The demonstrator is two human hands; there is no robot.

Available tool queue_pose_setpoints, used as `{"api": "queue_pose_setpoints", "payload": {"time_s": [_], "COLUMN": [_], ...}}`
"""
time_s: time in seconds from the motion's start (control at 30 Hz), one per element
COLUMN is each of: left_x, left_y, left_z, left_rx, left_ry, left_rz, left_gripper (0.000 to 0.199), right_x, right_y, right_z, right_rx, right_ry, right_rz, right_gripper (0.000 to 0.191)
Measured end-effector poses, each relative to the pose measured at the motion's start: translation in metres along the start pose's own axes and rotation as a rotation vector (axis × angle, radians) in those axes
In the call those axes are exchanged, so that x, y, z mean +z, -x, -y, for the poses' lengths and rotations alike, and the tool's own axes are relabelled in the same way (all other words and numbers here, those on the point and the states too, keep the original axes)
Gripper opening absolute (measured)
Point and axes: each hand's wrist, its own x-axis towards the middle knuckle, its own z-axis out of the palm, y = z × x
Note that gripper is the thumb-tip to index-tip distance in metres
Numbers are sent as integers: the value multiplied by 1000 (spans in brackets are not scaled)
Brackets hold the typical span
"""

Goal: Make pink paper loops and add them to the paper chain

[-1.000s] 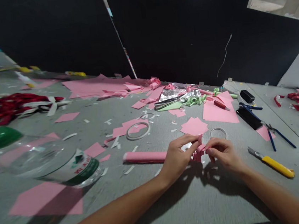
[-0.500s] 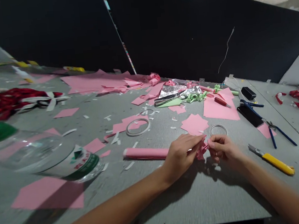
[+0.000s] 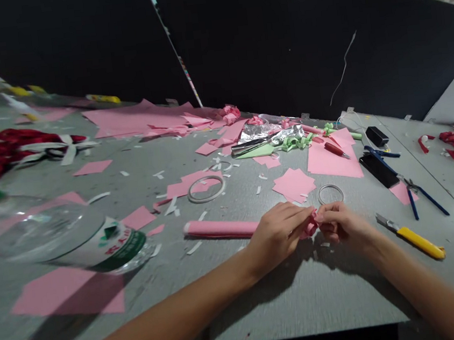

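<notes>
Two hands meet over a small pink ruffle (image 3: 309, 228) just above the tabletop (image 3: 326, 303). The left hand (image 3: 276, 232) has its fingers bent and close together, holding the ruffle from its left side; its thumb is partly hidden. The right hand (image 3: 340, 222) pinches the ruffle's right edge between thumb and forefinger, its other fingers curled under. A pink tube (image 3: 221, 228) lies flat to the left, its right end running out of sight behind the left hand, so I cannot tell whether it joins the ruffle. Just beyond the right hand lies a thin ring (image 3: 330, 185), with scalloped paper (image 3: 293, 184) near it. A yellow cutter (image 3: 416, 239) lies to the right, blade out, near the pliers (image 3: 432, 201). A bottle (image 3: 96, 235) is well apart, at the far left.
</notes>
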Motion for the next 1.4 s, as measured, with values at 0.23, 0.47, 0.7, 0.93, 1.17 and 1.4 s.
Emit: {"api": "queue_pose_setpoints", "payload": {"time_s": [0.23, 0.47, 0.7, 0.93, 1.17, 1.4], "left_x": [1, 4, 2, -7, -12, -14], "left_y": [1, 3, 2, -3, -4, 0], "left_z": [0, 1, 2, 7, 10, 6], "left_rx": [15, -28, 49, 187, 241, 329], "left_ry": [-22, 18, -51, -76, -78, -139], "left_rz": [19, 12, 30, 112, 103, 55], "left_gripper": [18, 19, 20, 27, 22, 23], "right_x": [-1, -1, -2, -3, -5, -4], "right_y": [1, 2, 1, 6, 8, 8], "right_z": [3, 2, 3, 9, 12, 10], "right_rx": [68, 73, 106, 120, 71, 32], "right_ry": [9, -2, 27, 48, 58, 165], "right_rz": [-7, -29, -35, -6, 63, 76], "right_gripper": [36, 37, 36, 42, 35, 38]}}
